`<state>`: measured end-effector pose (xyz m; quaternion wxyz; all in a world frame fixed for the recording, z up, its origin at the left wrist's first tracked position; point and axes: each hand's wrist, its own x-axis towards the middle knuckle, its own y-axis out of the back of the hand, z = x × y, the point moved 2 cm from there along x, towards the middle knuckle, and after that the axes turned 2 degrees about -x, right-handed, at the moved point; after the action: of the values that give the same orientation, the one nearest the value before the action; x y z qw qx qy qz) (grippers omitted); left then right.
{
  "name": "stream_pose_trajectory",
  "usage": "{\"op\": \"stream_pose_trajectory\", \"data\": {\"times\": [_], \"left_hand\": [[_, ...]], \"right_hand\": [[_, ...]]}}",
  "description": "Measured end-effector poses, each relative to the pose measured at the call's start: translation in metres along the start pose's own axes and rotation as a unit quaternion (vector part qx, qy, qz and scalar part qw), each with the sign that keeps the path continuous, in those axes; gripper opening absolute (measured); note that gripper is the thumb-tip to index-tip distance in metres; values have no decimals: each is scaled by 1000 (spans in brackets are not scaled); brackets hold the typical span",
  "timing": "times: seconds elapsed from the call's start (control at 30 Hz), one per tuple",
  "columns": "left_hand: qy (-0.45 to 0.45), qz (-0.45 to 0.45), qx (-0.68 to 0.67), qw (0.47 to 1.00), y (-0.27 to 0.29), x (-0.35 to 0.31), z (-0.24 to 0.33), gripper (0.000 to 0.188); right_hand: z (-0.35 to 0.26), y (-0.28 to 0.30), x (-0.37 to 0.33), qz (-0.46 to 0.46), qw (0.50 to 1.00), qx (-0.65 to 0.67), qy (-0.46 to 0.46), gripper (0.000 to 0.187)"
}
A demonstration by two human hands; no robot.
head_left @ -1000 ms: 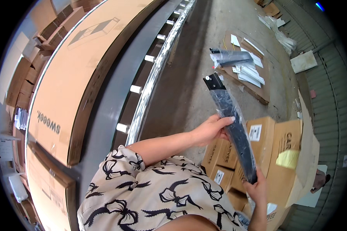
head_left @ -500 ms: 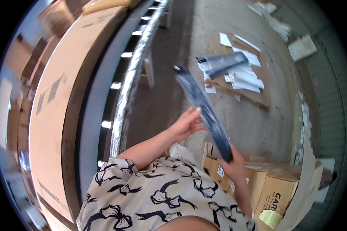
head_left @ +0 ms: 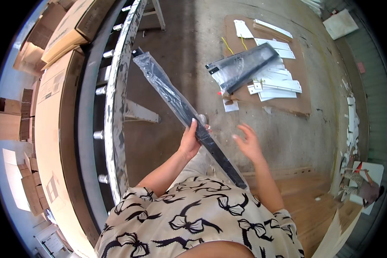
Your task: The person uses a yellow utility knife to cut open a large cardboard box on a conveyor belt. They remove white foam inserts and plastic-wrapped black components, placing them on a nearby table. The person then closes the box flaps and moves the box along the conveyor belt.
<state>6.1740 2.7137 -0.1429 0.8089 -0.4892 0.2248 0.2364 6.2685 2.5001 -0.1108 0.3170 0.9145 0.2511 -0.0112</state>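
My left hand [head_left: 190, 141] is closed around the middle of a long black bar [head_left: 170, 92] wrapped in clear plastic. The bar slants from the far left down toward my shirt, its near end close to my body. Off to the right of the bar, my right hand [head_left: 250, 142] is raised with its fingers apart and holds nothing. Ahead on the floor, a wider black piece in clear plastic [head_left: 248, 69] rests partly over several white panels [head_left: 277, 89]. These lie on a flat brown cardboard sheet [head_left: 300, 71].
A roller conveyor with a worn metal rail [head_left: 115, 116] runs along my left, carrying long cardboard boxes [head_left: 56, 142]. Its leg [head_left: 139, 112] juts toward me. Brown cardboard [head_left: 303, 223] lies at the lower right. Another person [head_left: 367, 189] is at the far right edge.
My right hand has let go of the wrapped bar's near end and opened. The bar has shifted left in my left hand. The view has turned, and the cartons at the lower right have left it.
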Motion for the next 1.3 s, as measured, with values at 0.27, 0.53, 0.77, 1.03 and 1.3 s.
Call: {"op": "stream_pose_trajectory", "data": {"times": [0.27,0.53,0.77,1.03,1.3], "left_hand": [[66,97,-26,993,-23,192,31,37],[107,239,-125,957,-9,264,40,24],[107,245,-134,954,32,327,9,31],[116,278,-121,946,64,395,-17,38],[118,273,-80,951,35,404,2,37]], "right_hand": [[185,-31,194,-149,955,41,-254,29],[271,-127,434,-100,976,-52,-184,23],[483,-96,556,239,874,-154,-394,39],[615,-143,580,198,896,-26,-397,73],[570,-61,546,193,756,424,-459,32]]}}
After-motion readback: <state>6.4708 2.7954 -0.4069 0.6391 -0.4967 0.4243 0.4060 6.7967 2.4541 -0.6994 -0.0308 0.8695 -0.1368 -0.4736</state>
